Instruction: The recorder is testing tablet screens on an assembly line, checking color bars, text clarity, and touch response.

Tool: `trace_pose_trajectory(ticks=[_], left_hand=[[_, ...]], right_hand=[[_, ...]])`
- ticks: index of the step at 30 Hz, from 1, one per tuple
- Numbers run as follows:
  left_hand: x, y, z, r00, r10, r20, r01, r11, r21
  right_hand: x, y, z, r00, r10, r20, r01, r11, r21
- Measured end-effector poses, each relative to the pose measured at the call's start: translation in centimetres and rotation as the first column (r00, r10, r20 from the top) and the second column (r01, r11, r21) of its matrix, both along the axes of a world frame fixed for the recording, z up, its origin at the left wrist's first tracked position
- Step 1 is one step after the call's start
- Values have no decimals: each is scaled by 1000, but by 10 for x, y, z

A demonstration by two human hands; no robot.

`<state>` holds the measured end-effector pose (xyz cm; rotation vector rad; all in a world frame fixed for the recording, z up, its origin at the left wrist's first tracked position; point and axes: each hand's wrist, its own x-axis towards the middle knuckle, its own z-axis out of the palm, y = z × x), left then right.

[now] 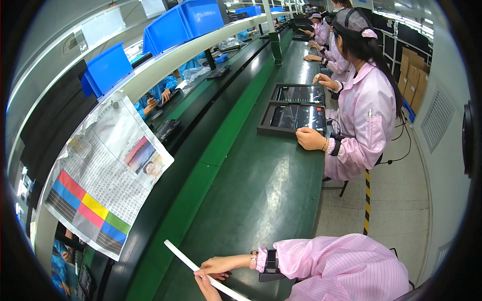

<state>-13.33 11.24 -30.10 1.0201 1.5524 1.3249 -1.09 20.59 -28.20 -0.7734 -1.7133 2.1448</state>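
Note:
A long, thin white strip-like object [184, 259] slants over the near end of the green bench; I cannot tell whether it is a bar or a panel seen edge-on. My left hand [208, 290] grips it from the lower side, its fingertips against the white edge, and is cut off by the lower rim. From the right reaches my right hand [221, 264], palm down, with curled fingers on the same white object; some of them are partly hidden behind it. My right arm wears a pink striped sleeve [321, 256] and dark wrist bands.
Ahead along the green bench [256, 200], a co-worker in pink [361, 110] handles black trays [291, 118] holding dark panels. A printed sheet [110, 175] hangs at left below blue bins [183, 25]. Across the line, people in blue work. Cardboard boxes [414, 78] stand far right.

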Motion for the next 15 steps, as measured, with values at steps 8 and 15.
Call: trace_pose_trajectory(ticks=[8, 15], left_hand=[[-1, 1, 1, 1000, -23, 4, 23, 1000, -5], [2, 1, 3, 999, 0, -38, 1, 1000, 25]], right_hand=[[-1, 1, -4, 1000, 8, -7, -8, 1000, 14], [2, 1, 0, 1000, 14, -9, -14, 1000, 23]])
